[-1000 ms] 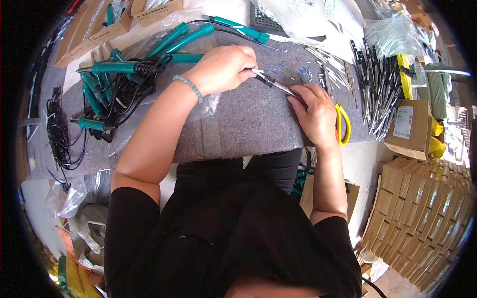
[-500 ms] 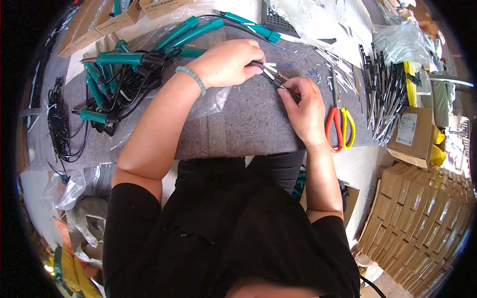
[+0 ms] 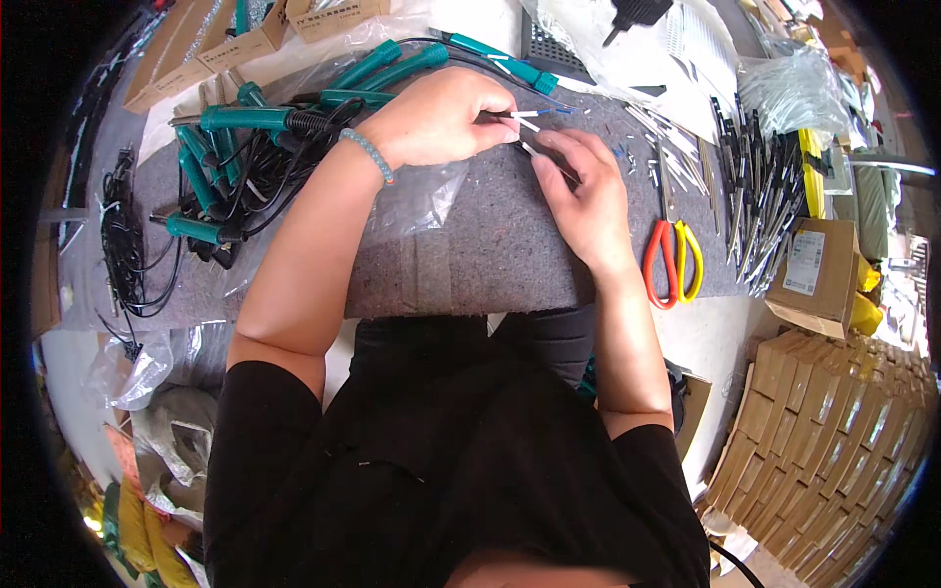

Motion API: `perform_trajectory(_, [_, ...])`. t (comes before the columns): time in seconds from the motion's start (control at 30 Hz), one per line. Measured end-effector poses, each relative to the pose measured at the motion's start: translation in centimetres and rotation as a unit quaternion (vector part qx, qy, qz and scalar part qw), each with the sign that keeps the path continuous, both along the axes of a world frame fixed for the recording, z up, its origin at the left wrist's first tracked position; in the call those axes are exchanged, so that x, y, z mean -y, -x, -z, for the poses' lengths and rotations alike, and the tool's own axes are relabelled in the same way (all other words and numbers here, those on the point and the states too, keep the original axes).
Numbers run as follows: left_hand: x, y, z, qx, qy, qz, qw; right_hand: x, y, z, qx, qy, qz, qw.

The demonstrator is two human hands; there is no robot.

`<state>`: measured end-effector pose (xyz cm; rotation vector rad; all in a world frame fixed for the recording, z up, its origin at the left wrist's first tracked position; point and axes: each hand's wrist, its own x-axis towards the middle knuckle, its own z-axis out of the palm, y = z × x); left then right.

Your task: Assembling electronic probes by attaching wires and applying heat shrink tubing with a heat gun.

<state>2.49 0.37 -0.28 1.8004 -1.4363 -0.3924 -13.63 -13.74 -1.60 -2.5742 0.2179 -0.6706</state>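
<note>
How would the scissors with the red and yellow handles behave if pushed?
The scissors lie flat on the grey cloth, with wide loops, so they would probably slide rather than roll. The slim blades look metallic, suggesting stiffness. The handles stand slightly apart, so pushing one might swing it about the pivot.

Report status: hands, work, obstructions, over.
Left hand pinching white tubes. Right hand close by, holding slim piece. Scissors beside right forearm, apparently clear.

1. The table cover [image 3: 510, 265] before you looks like rough, matt cloth.
2. Your scissor handles [image 3: 672, 265] look like smooth, glossy plastic.
3. Your white sleeve [image 3: 526, 115] looks smooth.
4. Your clear bag [image 3: 421, 201]: shiny, crinkled plastic.
</note>
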Motion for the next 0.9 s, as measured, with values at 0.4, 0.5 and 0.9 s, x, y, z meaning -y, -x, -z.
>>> perform_trajectory(0.4, [0.3, 0.5, 0.5, -0.042, 0.031, -0.033, 0.998, -0.9, -0.8, 1.1, -0.019, -0.178, 0.087, 0.980])
perform_trajectory(0.5, [0.8, 0.5, 0.8, -0.030, 0.033, -0.075, 0.996, -0.5, -0.9, 2.3, 0.021, -0.292, 0.085, 0.952])
perform_trajectory(0.9, [0.7, -0.1, 1.0, -0.072, -0.045, -0.058, 0.995, -1.5, -0.3, 0.7, -0.010, -0.155, 0.029, 0.987])
